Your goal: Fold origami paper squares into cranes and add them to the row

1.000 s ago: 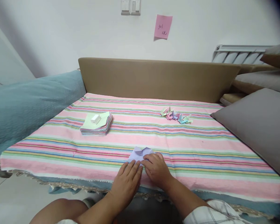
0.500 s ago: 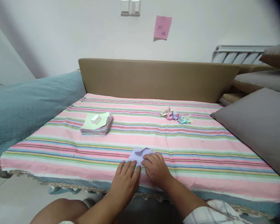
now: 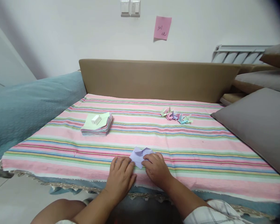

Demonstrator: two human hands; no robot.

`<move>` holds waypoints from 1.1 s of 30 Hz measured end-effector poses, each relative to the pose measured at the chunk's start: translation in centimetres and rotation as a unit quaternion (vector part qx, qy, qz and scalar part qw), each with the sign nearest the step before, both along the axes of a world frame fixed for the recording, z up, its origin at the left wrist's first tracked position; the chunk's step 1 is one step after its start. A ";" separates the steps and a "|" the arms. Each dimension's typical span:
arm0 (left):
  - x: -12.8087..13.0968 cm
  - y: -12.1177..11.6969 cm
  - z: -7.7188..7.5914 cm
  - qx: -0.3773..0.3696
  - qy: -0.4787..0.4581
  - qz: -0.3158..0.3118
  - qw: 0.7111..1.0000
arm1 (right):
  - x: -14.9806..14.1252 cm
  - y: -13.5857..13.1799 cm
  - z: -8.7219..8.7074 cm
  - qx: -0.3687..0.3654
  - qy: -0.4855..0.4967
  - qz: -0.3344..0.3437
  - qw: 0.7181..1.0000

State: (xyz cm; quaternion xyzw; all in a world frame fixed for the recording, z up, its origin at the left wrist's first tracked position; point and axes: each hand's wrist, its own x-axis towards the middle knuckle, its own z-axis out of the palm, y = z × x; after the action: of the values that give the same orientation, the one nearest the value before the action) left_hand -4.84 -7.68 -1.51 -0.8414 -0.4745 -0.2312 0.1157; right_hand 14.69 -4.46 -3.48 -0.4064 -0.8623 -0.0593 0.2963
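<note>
A partly folded sheet of purple origami paper (image 3: 138, 158) lies on the striped cloth in front of me, with a raised flap along its far side. My left hand (image 3: 121, 174) rests flat at the paper's left edge, fingers stretched out and open. On the other side, my right hand (image 3: 156, 169) has its curled fingers closed on the right part of the paper and covers some of it. Beyond, to the right, sits a row of folded paper cranes (image 3: 176, 116) in green, pink, purple and blue.
A stack of coloured paper (image 3: 96, 127) stands left of centre with a small white block (image 3: 96, 119) on top. The striped cloth (image 3: 140, 130) covers the seat. A brown backrest (image 3: 154, 79), a blue armrest (image 3: 37, 102) and a grey cushion (image 3: 259, 124) border it.
My left hand has slid left, away from the middle of the purple paper to its left edge, uncovering the near corner. My right hand has stayed in place.
</note>
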 end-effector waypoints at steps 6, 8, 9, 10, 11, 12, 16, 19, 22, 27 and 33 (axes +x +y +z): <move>1.3 0.1 -1.3 -0.032 0.028 -0.112 0.993 | 0.0 0.0 -0.1 0.002 0.007 0.002 1.000; 1.4 0.1 -1.6 -0.034 0.027 -0.105 0.994 | 0.2 0.1 -0.1 0.005 0.009 0.002 1.000; 1.5 0.2 -1.6 -0.032 0.025 -0.103 0.994 | 0.2 0.1 -0.1 0.007 0.010 0.002 1.000; 1.5 0.2 -1.7 -0.033 0.025 -0.103 0.994 | 0.3 0.1 -0.1 0.009 0.012 0.001 1.000; 1.5 0.2 -1.7 -0.034 0.024 -0.102 0.994 | 0.4 0.1 -0.1 0.011 0.016 0.000 1.000; 1.5 0.3 -1.8 -0.036 0.025 -0.102 0.994 | 0.4 0.1 -0.1 0.013 0.020 0.000 1.000; 1.4 0.2 -1.8 -0.034 0.022 -0.099 0.994 | 0.7 0.2 0.1 0.015 0.026 -0.003 1.000; 1.5 0.2 -1.9 -0.032 0.039 -0.092 0.994 | 1.0 0.2 0.3 0.015 0.027 -0.006 1.000; 1.6 0.3 -2.1 -0.030 0.056 -0.084 0.994 | 1.3 0.1 0.3 0.010 0.030 -0.013 0.999; 1.9 0.3 -2.4 -0.030 0.056 -0.072 0.995 | 1.8 -0.1 0.3 0.007 0.014 -0.022 1.000; 2.3 0.2 -2.2 -0.052 0.054 -0.057 0.996 | 2.0 -0.2 0.2 0.022 0.018 -0.029 0.999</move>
State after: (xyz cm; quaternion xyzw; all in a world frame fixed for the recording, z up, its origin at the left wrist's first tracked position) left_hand -2.54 -7.48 -3.68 -0.8834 -0.4299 -0.1668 0.0835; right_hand 16.68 -4.67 -3.31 -0.4258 -0.8430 -0.0797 0.3190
